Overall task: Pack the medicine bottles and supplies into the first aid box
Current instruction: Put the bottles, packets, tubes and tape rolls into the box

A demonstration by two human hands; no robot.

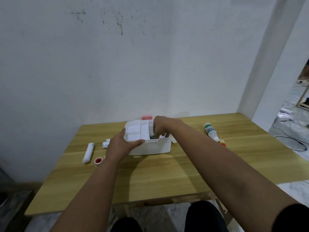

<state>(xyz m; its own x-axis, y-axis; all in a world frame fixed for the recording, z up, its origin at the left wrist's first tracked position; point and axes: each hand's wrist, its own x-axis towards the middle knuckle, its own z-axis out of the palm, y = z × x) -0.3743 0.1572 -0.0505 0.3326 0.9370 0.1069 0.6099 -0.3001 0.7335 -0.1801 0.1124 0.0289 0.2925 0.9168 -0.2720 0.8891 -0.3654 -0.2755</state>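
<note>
The white first aid box (155,147) stands open in the middle of the wooden table (167,173). A white divided tray (137,131) sits in its left part. My left hand (120,144) grips the tray's front left edge. My right hand (161,127) reaches down into the box's right part, fingers bent around something green that is mostly hidden. Left of the box lie a white gauze roll (88,152), a red tape roll (98,160) and a small white roll (105,143). To the right lie a white bottle with a green label (211,131) and a small red-and-yellow bottle (222,141).
A red piece (147,118), seemingly part of the lid, shows behind the box against the white wall. The table's right edge borders a doorway with a cable (291,139) on the floor. My dark-clothed knees (205,216) are under the near edge.
</note>
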